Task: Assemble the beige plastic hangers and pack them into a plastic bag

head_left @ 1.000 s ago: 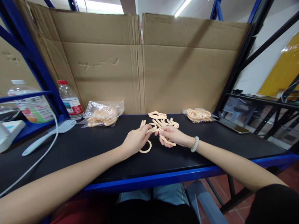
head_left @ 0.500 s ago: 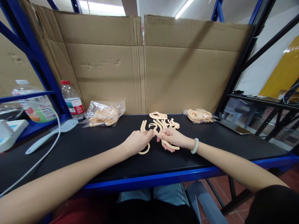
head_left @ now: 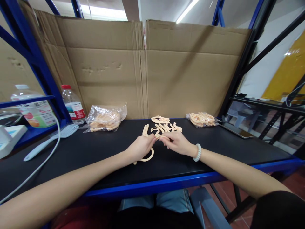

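Observation:
My left hand (head_left: 141, 147) is closed in a pinch on a small beige piece (head_left: 157, 136) in front of me. A curved beige strip (head_left: 150, 155) shows below that hand; whether it is gripped or lies on the table I cannot tell. My right hand (head_left: 178, 143), with a pale beaded bracelet (head_left: 197, 152) at the wrist, pinches the same spot from the right. Fingers hide most of the piece. Just beyond lie straight beige strips (head_left: 145, 130), several short curved pieces (head_left: 165, 128) and a flat stack of beige pieces (head_left: 160, 120).
A clear bag of beige pieces (head_left: 105, 120) stands at the back left, a smaller bag (head_left: 201, 119) at the back right. On the black table (head_left: 190, 171) are a hairbrush (head_left: 51, 141), a white cable (head_left: 46, 167) and a phone (head_left: 235, 130). A red-capped bottle (head_left: 74, 106) stands left; cardboard (head_left: 107, 70) walls the back.
The beige strip that stuck out below my right hand is out of sight. The right fingers have drawn in, and more of the curved strip shows under my left hand.

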`<state>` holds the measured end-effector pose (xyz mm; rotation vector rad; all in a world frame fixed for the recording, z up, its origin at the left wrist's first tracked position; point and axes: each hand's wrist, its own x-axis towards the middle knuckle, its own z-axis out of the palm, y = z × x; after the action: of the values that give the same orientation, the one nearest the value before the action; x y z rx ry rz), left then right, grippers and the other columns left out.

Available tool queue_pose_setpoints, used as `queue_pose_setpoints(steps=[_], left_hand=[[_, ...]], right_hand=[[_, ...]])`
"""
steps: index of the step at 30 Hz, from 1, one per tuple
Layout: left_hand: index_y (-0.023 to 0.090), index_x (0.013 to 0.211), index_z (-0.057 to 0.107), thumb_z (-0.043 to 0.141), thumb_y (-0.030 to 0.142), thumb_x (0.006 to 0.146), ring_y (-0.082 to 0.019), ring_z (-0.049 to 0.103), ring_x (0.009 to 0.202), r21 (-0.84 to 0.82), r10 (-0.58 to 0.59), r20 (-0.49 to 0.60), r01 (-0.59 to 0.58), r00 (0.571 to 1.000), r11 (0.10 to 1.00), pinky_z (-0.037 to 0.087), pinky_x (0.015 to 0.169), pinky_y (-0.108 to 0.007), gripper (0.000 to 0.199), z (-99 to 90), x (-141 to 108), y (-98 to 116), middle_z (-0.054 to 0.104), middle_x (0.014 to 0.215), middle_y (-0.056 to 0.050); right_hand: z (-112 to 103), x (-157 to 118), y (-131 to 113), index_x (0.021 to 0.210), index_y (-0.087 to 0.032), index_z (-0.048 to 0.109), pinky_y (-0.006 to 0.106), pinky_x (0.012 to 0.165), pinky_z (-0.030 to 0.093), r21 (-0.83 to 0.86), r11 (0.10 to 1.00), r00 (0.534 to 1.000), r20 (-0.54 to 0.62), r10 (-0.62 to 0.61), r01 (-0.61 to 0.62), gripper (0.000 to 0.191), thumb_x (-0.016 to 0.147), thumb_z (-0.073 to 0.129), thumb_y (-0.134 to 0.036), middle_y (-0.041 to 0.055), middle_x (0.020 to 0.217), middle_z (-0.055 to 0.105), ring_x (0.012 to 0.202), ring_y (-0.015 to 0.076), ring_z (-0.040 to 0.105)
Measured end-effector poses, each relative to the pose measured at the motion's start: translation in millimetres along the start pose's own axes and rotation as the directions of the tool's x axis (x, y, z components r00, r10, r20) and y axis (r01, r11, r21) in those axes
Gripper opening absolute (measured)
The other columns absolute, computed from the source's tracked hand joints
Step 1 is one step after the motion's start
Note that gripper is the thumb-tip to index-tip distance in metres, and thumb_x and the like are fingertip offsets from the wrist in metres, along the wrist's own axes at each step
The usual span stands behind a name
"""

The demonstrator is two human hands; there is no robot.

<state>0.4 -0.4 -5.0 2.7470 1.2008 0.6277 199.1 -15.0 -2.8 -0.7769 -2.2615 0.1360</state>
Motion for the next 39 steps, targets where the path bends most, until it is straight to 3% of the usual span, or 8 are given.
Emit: queue_pose_setpoints(steps=[5, 10, 14, 16, 18, 24, 29, 39], left_hand=[[0.019, 0.073, 0.050, 0.030, 0.032, 0.093, -0.017, 0.051, 0.052, -0.166, -0.061, -0.001, 0.060, 0.998, 0.984, 0.034, 0.057, -0.024, 0.030, -1.1, 2, -4, 0.048, 0.055, 0.001], [0.020, 0.071, 0.050, 0.033, 0.033, 0.090, -0.016, 0.048, 0.052, -0.249, -0.103, 0.016, 0.104, 0.995, 0.963, 0.034, 0.057, -0.024, 0.029, -2.6, 4, -7, 0.045, 0.052, 0.003], [0.019, 0.071, 0.051, 0.034, 0.035, 0.090, -0.015, 0.046, 0.050, -0.281, -0.126, 0.028, 0.129, 0.992, 0.951, 0.033, 0.055, -0.024, 0.030, -2.3, 4, -7, 0.044, 0.051, 0.004], [0.019, 0.072, 0.052, 0.035, 0.037, 0.089, -0.014, 0.047, 0.050, -0.312, -0.136, 0.034, 0.139, 0.990, 0.940, 0.033, 0.053, -0.023, 0.030, -1.4, 4, -8, 0.044, 0.050, 0.004], [0.019, 0.072, 0.053, 0.036, 0.040, 0.089, -0.014, 0.047, 0.047, -0.371, -0.153, 0.059, 0.164, 0.987, 0.914, 0.033, 0.050, -0.023, 0.031, 0.5, 4, -9, 0.044, 0.048, 0.005], [0.019, 0.076, 0.049, 0.040, 0.048, 0.087, -0.011, 0.047, 0.036, -0.673, -0.256, 0.170, 0.302, 0.952, 0.675, 0.036, 0.040, -0.020, 0.033, 7.7, 7, -13, 0.052, 0.044, 0.005], [0.017, 0.080, 0.049, 0.049, 0.040, 0.086, -0.010, 0.051, 0.040, -0.781, -0.393, 0.210, 0.395, 0.895, 0.483, 0.038, 0.040, -0.018, 0.024, 3.2, 9, -8, 0.061, 0.051, 0.000], [0.016, 0.085, 0.044, 0.055, 0.031, 0.087, -0.010, 0.059, 0.047, -0.925, -0.515, 0.167, 0.314, 0.840, 0.213, 0.051, 0.052, -0.024, 0.018, -7.1, 7, -2, 0.066, 0.067, -0.002]], right_hand=[[-26, 7, 25, 0.084, -0.017, 0.067, 0.030, 0.069, 0.043, -0.065, 0.996, 0.943, -0.331, 0.031, -0.056, 0.024, 0.091, 0.049, -0.030, 0.0057, 0.081, 0.058, 0.076, 0.0169, 0.054], [-42, 7, 65, 0.090, -0.021, 0.070, 0.031, 0.068, 0.045, -0.187, 0.970, 0.888, -0.458, 0.052, -0.153, 0.021, 0.087, 0.050, -0.019, 0.0041, 0.083, 0.053, 0.075, 0.0163, 0.052], [-38, 2, 88, 0.082, -0.016, 0.070, 0.031, 0.079, 0.046, -0.330, 0.923, 0.979, -0.120, 0.164, -0.195, 0.036, 0.073, 0.043, 0.005, 0.0078, 0.090, 0.059, 0.084, 0.0176, 0.056], [-34, -1, 95, 0.081, -0.014, 0.069, 0.030, 0.080, 0.046, -0.399, 0.899, 0.962, 0.119, 0.244, -0.179, 0.041, 0.064, 0.041, 0.010, 0.0097, 0.091, 0.061, 0.085, 0.0185, 0.058], [-31, -3, 97, 0.084, -0.012, 0.068, 0.031, 0.082, 0.045, -0.434, 0.887, 0.940, 0.212, 0.268, -0.155, 0.045, 0.060, 0.039, 0.012, 0.0107, 0.092, 0.063, 0.088, 0.0201, 0.058], [-25, -1, 82, 0.104, -0.010, 0.065, 0.037, 0.089, 0.044, -0.378, 0.913, 0.979, 0.067, 0.191, -0.153, 0.048, 0.068, 0.038, 0.008, 0.0135, 0.104, 0.063, 0.098, 0.0228, 0.055], [-14, 2, 46, 0.115, -0.020, 0.059, 0.043, 0.092, 0.044, -0.228, 0.974, 1.000, 0.030, 0.006, 0.000, 0.040, 0.081, 0.045, -0.004, 0.0085, 0.103, 0.062, 0.100, 0.0219, 0.054], [3, -1, -1, 0.110, -0.019, 0.059, 0.042, 0.098, 0.039, -0.109, 0.945, 0.941, 0.176, -0.288, 0.309, 0.023, 0.090, 0.052, -0.027, 0.0094, 0.112, 0.059, 0.113, 0.0217, 0.047]])
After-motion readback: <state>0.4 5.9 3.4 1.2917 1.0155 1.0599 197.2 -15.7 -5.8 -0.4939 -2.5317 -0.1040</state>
